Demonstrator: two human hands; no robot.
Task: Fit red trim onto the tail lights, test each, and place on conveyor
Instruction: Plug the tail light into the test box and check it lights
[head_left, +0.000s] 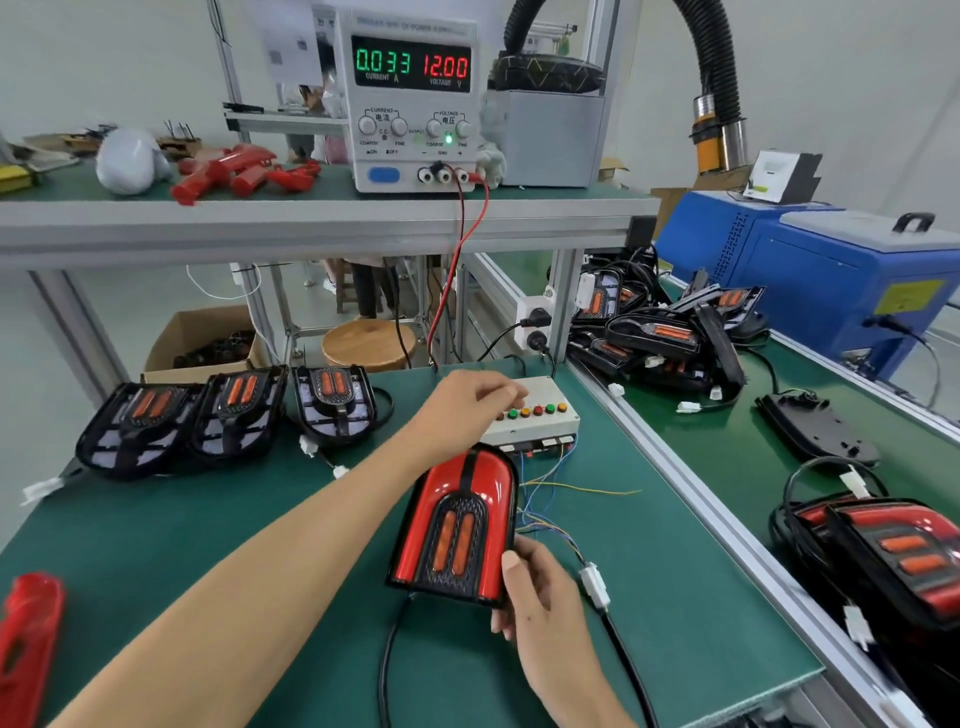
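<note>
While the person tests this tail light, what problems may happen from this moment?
1. The right hand holds the tail light only by its edge, tilted up; it might slip.
2. The thin wires from the test box lie loose beside the light; moving it could snag them.
3. The left hand reaches across to the buttons, partly hiding them; a wrong button may be pressed.

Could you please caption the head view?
Right hand holds trimmed tail light; left hand at test box.
</note>
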